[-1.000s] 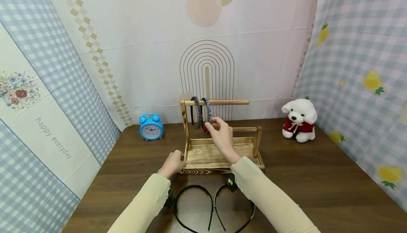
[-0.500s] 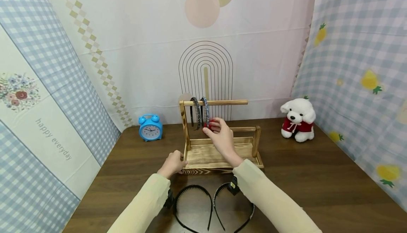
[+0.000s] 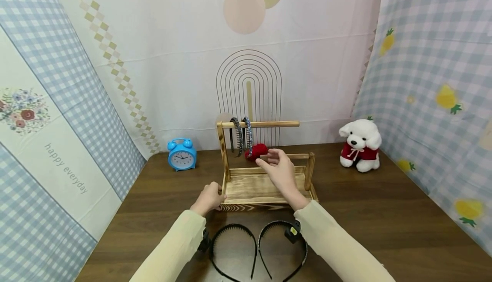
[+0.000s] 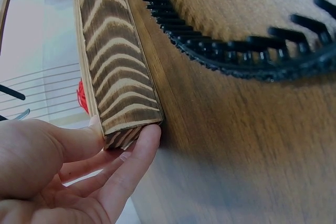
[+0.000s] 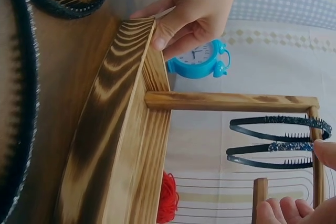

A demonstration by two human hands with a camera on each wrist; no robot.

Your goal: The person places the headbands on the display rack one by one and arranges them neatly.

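Note:
A wooden rack with a tray base stands mid-table. Two toothed headbands hang from its top bar: a dark glittery headband near the post and a blue-sparkled headband right of it. My left hand grips the tray's left end; in the left wrist view its thumb and fingers pinch the grained corner. My right hand is over the tray, to the right of the hanging headbands, fingers loosely spread and holding nothing. Two more headbands lie in front: a black headband and a glittery headband.
Behind the rack sits a red yarn ball. A blue alarm clock stands left at the back, and a white plush dog in a red top sits at the right. Patterned cloths hang around the wooden table.
My right hand has let go of the blue-sparkled headband and drawn away to the right and towards me, uncovering the red yarn ball. The left hand stays on the tray's end.

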